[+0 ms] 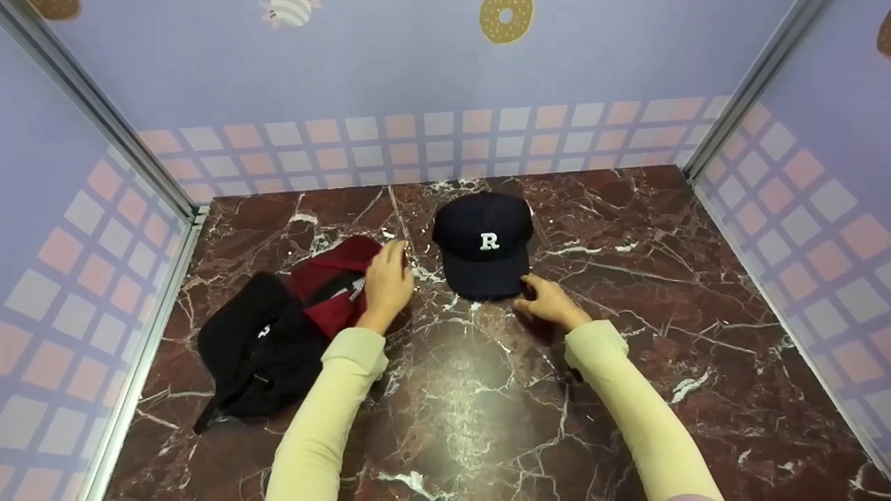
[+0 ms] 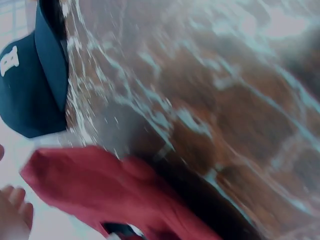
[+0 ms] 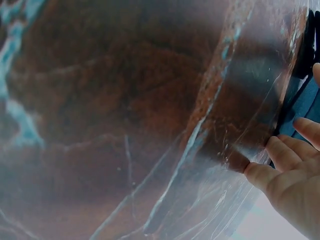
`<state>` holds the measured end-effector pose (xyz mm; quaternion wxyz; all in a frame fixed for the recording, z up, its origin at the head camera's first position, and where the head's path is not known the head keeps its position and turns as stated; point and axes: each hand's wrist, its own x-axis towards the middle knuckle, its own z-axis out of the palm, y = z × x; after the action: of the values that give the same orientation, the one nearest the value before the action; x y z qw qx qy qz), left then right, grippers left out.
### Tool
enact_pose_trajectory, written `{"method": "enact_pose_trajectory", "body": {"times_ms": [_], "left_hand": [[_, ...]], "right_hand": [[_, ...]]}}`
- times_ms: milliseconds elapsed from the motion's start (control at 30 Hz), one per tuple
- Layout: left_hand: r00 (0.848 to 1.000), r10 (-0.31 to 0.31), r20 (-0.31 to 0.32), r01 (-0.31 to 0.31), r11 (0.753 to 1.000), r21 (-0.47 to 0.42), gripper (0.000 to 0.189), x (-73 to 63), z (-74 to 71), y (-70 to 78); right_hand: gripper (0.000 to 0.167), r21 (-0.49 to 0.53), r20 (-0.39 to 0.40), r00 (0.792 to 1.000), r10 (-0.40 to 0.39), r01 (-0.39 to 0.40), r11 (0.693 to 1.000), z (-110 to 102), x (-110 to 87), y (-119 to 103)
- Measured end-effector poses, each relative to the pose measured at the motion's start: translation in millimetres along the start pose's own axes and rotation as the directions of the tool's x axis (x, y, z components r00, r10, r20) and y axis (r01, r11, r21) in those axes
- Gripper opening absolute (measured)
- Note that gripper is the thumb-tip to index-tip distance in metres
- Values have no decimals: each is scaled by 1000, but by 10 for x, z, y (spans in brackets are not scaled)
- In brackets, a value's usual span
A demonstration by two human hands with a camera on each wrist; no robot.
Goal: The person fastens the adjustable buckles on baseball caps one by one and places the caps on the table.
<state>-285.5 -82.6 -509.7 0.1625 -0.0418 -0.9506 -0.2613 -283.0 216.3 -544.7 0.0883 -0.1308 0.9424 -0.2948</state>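
A navy baseball cap (image 1: 485, 240) with a white letter R on its front sits upright, brim toward me. At the brim's right corner is my right hand (image 1: 550, 300), its fingertips right at the edge and the thumb held apart; the right wrist view shows these fingers (image 3: 285, 155) loosely extended beside the dark brim. My left hand (image 1: 388, 282) is at the right side of a red cap (image 1: 330, 316), fingers relaxed and nothing in them. In the left wrist view, the red cap (image 2: 115, 185) lies beside those fingertips.
A black cap (image 1: 261, 348) lies on its side at the left, overlapping the red one. Everything rests on a dark red marbled surface (image 1: 626, 417). Purple checkered panels stand on three sides, including the back wall (image 1: 390, 76), with metal posts (image 1: 745, 83) at the corners.
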Motion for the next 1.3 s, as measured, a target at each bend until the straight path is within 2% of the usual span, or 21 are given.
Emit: {"method": "enact_pose_trajectory", "body": {"times_ms": [100, 200, 300, 367, 500, 600, 733, 900, 1133, 1300], "left_hand": [[992, -107, 59, 106, 994, 31, 63, -32, -15, -105], [961, -215, 174, 206, 976, 68, 84, -94, 9, -170], [926, -260, 272, 238, 965, 110, 93, -158, 62, -189], [915, -266, 302, 237, 963, 128, 89, -191, 99, -181], [912, -262, 317, 228, 964, 139, 74, -246, 171, -150], [903, -260, 342, 229, 965, 127, 71, -288, 224, -129], [894, -227, 386, 207, 974, 92, 67, -343, 282, -102], [904, -160, 396, 157, 987, 39, 64, -404, 317, -46], [917, -84, 390, 86, 996, 13, 61, -506, 368, 77], [914, -24, 405, 26, 1000, 0, 59, -575, 404, 185]], "right_hand": [[57, -5, -7, 1000, -17, 17, 1000, -3, -2, 9], [56, -6, -11, 1000, -26, 26, 1000, -1, 0, 18], [55, -1, -15, 1000, -25, 25, 1000, 9, 2, 29], [55, 2, -19, 999, -27, 27, 1000, 13, 5, 27], [54, -1, -25, 999, -33, 33, 999, 23, 6, 19], [54, -5, -25, 999, -33, 33, 999, 28, 4, 15], [54, -13, -22, 999, -31, 31, 999, 27, 2, 16], [54, -12, -16, 1000, -21, 21, 1000, 19, -7, 14], [54, 1, -10, 1000, -17, 17, 1000, 18, -7, 11], [53, 15, -7, 1000, -11, 11, 1000, 5, -1, 3]]}}
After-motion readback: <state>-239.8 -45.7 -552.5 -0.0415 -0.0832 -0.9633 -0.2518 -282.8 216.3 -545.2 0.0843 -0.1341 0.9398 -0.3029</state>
